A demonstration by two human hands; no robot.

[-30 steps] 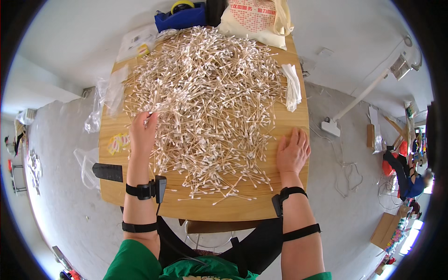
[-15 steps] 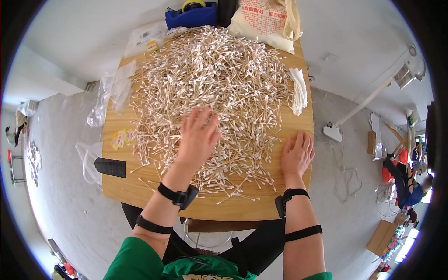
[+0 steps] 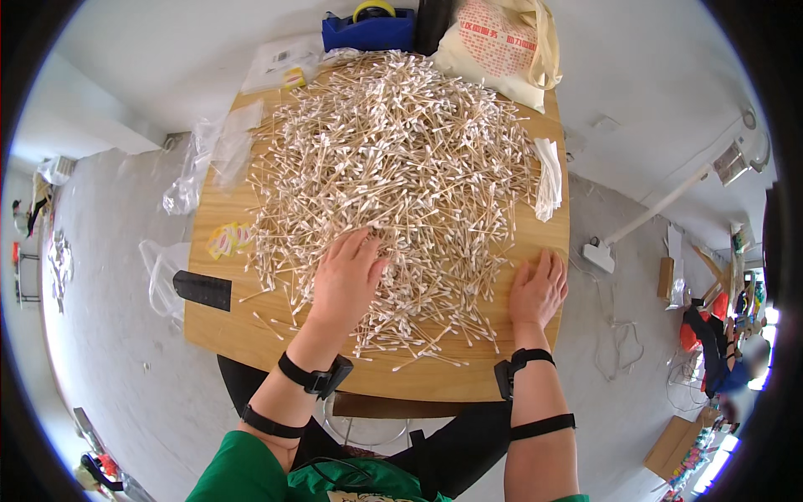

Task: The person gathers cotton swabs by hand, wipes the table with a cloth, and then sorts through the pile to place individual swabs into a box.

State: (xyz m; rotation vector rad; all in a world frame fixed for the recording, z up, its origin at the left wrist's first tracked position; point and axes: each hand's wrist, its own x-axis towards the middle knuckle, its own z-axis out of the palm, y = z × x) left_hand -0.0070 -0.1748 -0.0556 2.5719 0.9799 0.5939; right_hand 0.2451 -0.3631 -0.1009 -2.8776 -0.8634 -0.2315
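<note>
A broad heap of cotton swabs (image 3: pixel 401 142) with pale wooden sticks and white tips covers the middle of the wooden table (image 3: pixel 251 335). My left hand (image 3: pixel 345 272) rests palm down on the near part of the heap, its fingers slightly bent and their tips among the swabs. Between the thumb and fingers there is a gap; whatever lies under the palm is hidden. To the right of the heap, my right hand (image 3: pixel 538 289) lies on bare wood at the table's edge, fingers loosely stretched and holding nothing.
At the back stand a blue tape dispenser (image 3: pixel 368 32) and a cream cloth bag (image 3: pixel 493 46). White strips (image 3: pixel 547 180) lie at the right. Along the left are clear plastic bags (image 3: pixel 230 155), yellow labels (image 3: pixel 228 239) and a black flat piece (image 3: pixel 203 290). Behind, a person (image 3: pixel 736 372) is at far right.
My left hand has drawn nearer to me across the heap, its fingers now bent more and closer together. My right hand stays at the table's right edge. The view has shifted slightly.
</note>
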